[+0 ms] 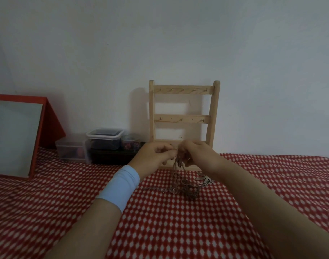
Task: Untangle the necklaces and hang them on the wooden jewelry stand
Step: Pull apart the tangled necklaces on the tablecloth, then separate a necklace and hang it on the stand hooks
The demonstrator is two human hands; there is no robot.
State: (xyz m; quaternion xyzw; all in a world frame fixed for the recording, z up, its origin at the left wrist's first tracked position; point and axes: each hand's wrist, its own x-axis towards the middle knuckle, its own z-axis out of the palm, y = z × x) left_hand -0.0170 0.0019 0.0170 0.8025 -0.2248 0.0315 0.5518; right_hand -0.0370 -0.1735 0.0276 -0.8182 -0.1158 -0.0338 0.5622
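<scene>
A tangle of thin necklace chains point(180, 184) hangs from my fingers down onto the red-and-white patterned cloth. My left hand point(153, 157), with a pale blue band on its wrist, pinches the top of the tangle. Right beside it, my right hand point(194, 155) grips the same chains, fingertips nearly touching the left. More chain and a silver pendant point(202, 178) trail to the right on the cloth. The wooden jewelry stand point(183, 116) leans upright against the wall just behind my hands, with rows of small hooks that carry nothing; its base is hidden by my hands.
A red-framed mirror point(16, 139) stands at the left. Clear plastic containers point(104, 144) and a small jar point(130, 142) sit by the wall left of the stand. The patterned cloth point(178, 230) covers the whole surface.
</scene>
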